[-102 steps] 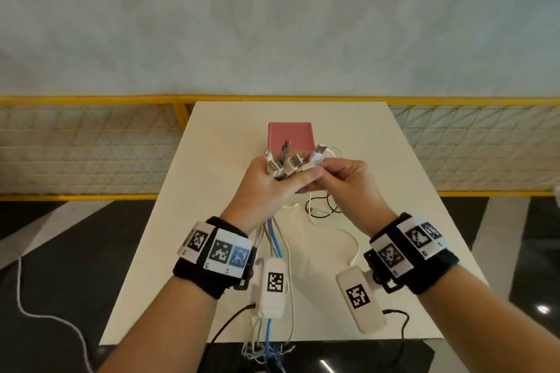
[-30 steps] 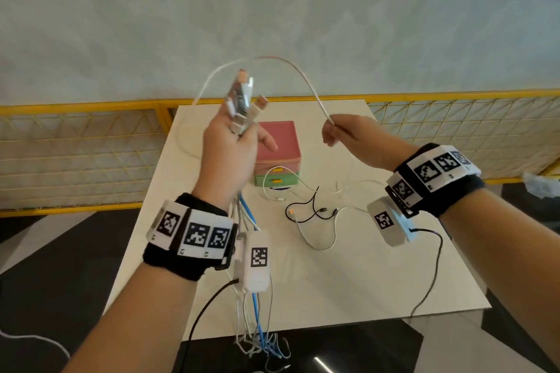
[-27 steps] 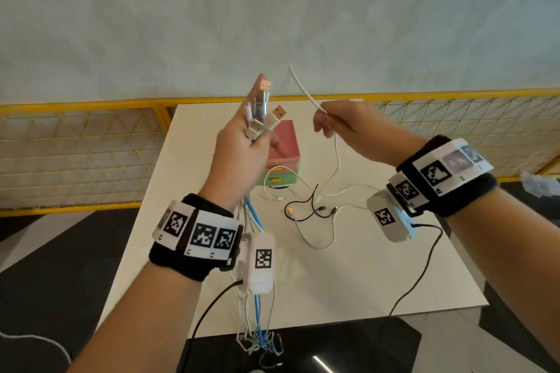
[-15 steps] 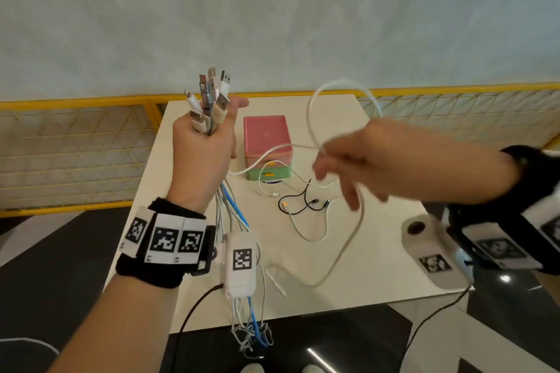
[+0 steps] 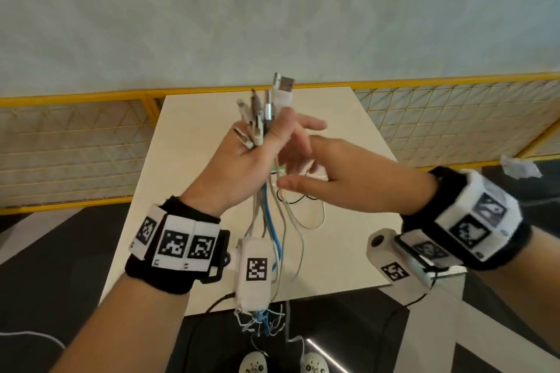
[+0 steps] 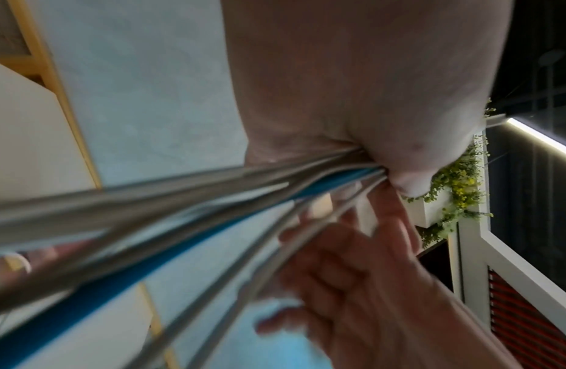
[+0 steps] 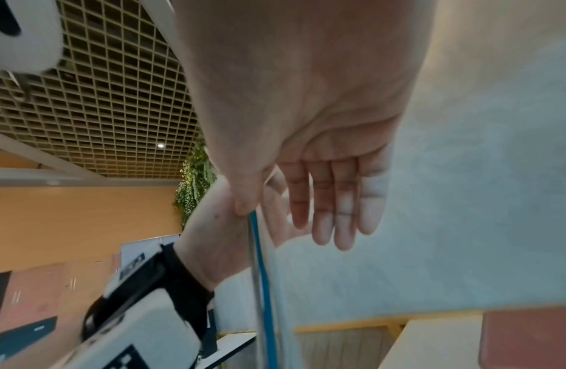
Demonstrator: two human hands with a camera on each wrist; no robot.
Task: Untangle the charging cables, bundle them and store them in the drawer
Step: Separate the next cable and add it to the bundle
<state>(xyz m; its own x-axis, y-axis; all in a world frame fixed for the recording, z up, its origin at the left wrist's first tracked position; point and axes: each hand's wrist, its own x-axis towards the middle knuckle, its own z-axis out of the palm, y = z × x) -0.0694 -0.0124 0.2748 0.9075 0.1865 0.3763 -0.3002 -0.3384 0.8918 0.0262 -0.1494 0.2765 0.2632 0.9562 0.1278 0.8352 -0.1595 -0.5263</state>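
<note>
We see the desk point(image 5: 188, 221) below — left hand point(image 5: 242, 166) raised, fist clamped round the charging cables point(image 5: 266, 221), plugs up, ends dangling past the edge. Right hand point(image 5: 348, 188) beside it, fingers straight, holding nothing. Loose cables point(image 5: 315, 215) lie on the desk.

bunch of charging cables point(image 5: 269, 221) – white, grey, one blue – gripped upright, usb plugs point(image 5: 266, 109) fanned on top, tails dangling past the table point(image 5: 188, 136) edge.
</note>
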